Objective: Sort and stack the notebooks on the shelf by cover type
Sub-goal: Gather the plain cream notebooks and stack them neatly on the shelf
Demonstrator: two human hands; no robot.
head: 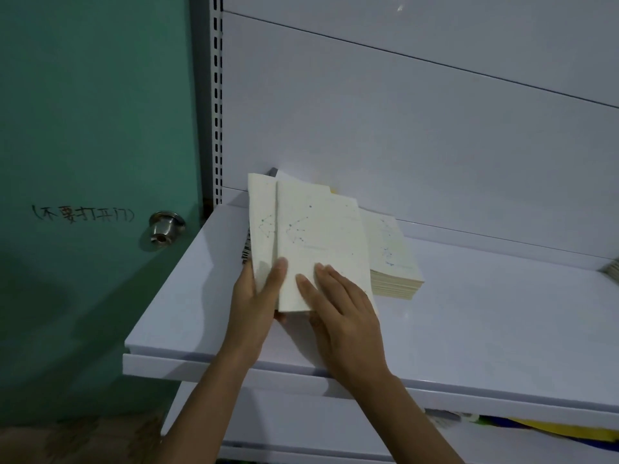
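Two cream notebooks with a constellation print are lifted at the left of the white shelf [469,313]. My left hand [258,296] grips the near end of the left notebook [263,222], thumb on its cover. My right hand [338,296] holds the right notebook [321,242], fingers flat on the cover and thumb under its near edge. Behind them to the right lies a flat stack of the same cream notebooks [395,262]. A spiral-bound edge [246,252] shows under the left notebook.
A green door [93,128] with a metal knob [164,226] stands left of the shelf upright. Another notebook's corner [611,269] pokes in at the far right. Colourful items [536,430] lie on the lower shelf.
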